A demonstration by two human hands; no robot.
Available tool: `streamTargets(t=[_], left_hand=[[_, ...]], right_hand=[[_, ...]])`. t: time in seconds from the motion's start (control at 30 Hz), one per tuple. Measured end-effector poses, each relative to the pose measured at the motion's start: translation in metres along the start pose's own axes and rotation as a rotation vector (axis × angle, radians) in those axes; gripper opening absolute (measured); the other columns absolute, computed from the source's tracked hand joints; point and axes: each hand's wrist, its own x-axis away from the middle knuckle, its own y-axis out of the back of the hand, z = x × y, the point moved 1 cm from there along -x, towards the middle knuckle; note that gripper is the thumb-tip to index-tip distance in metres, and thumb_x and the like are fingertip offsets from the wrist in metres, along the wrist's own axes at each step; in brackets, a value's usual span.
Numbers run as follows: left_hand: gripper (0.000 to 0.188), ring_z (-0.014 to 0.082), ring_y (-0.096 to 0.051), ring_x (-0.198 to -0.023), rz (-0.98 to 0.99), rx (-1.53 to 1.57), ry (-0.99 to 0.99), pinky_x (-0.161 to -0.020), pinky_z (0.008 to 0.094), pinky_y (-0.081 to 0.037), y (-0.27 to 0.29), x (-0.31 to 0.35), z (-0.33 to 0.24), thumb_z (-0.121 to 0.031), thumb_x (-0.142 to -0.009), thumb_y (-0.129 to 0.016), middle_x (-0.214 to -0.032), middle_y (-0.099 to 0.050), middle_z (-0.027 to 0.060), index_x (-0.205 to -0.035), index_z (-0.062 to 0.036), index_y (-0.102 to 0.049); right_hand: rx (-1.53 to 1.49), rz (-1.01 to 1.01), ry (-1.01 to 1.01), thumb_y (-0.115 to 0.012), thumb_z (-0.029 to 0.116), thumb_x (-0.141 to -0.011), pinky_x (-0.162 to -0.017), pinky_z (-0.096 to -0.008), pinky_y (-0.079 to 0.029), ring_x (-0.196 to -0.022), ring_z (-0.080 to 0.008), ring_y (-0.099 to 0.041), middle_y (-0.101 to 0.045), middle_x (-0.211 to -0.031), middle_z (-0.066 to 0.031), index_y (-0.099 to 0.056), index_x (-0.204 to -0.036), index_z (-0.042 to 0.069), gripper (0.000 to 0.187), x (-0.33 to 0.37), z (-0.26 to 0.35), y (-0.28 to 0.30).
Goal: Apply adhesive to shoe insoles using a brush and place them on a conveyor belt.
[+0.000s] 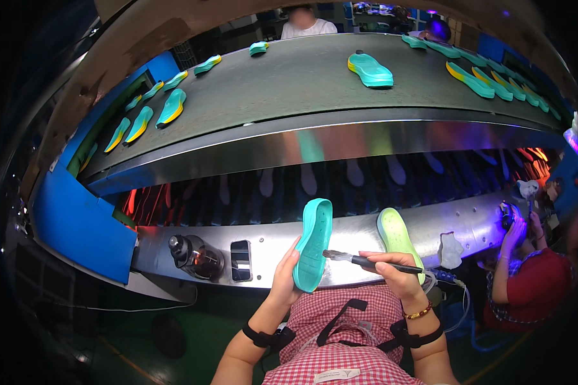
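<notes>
My left hand [285, 274] is closed around the edge of a teal shoe sole [314, 247], held upright with its hollow inner face toward me. In my right hand [399, 277] is a brush [361, 261] with a black handle. Its bristles point left and are at the sole's right edge; whether they touch it I cannot tell. Behind the right hand a lime-green sole [397, 232] rests on the metal ledge [279, 247], its lower part partly hidden by the hand and brush handle.
A dark bottle [198, 256] and a phone-like object [241, 260] are on the ledge at left, a crumpled white cloth [451, 249] at right. Beyond, a conveyor belt [276, 83] carries several teal-and-yellow soles [370, 69]. A co-worker in red [536, 289] works at right.
</notes>
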Motion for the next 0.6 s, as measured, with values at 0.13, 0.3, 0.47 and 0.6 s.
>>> streamTargets(t=[0.13,0.3,0.47,0.6], left_hand=[[0.05,0.0245,-0.049,-0.108,0.019,0.038,0.029,-0.087,0.0378,-0.046,-0.007,0.002,-0.001,-0.022,-0.091,-0.038,-0.124,-0.043,0.0152,-0.134,-0.0001,-0.023],[0.051,0.0259,-0.048,-0.11,0.063,0.097,0.076,-0.086,0.0409,-0.046,-0.012,0.0,0.002,-0.023,-0.091,-0.037,-0.125,-0.042,0.0161,-0.134,0.0,-0.021],[0.05,0.0206,-0.046,-0.112,0.018,-0.085,0.05,-0.093,0.0323,-0.039,-0.007,0.002,0.002,-0.017,-0.09,-0.041,-0.127,-0.042,0.014,-0.134,0.0019,-0.024],[0.058,0.022,-0.044,-0.115,0.065,-0.349,-0.279,-0.096,0.0316,-0.034,-0.032,-0.004,-0.041,-0.021,-0.085,-0.049,-0.127,-0.041,0.0158,-0.132,0.0046,-0.026]], right_hand=[[-0.162,-0.024,-0.06,-0.052,0.001,-0.08,-0.088,-0.0383,-0.047,-0.097,-0.0308,-0.057,-0.054,-0.107,-0.0276,-0.058,-0.097,-0.009,0.02,0.005,-0.004,0.002],[-0.276,-0.009,-0.071,-0.053,0.0,-0.08,-0.087,-0.0344,-0.047,-0.098,-0.0274,-0.057,-0.055,-0.107,-0.0245,-0.057,-0.099,-0.009,0.022,0.003,0.001,0.002],[-0.484,-0.039,-0.016,-0.045,0.005,-0.083,-0.086,-0.0425,-0.047,-0.098,-0.0353,-0.056,-0.055,-0.105,-0.0272,-0.051,-0.106,-0.007,0.026,0.01,0.0,0.016],[-0.63,-0.22,0.108,-0.045,0.016,-0.084,-0.078,-0.043,-0.051,-0.088,-0.0363,-0.06,-0.058,-0.099,-0.0248,-0.05,-0.105,-0.005,0.03,0.03,-0.003,0.047]])
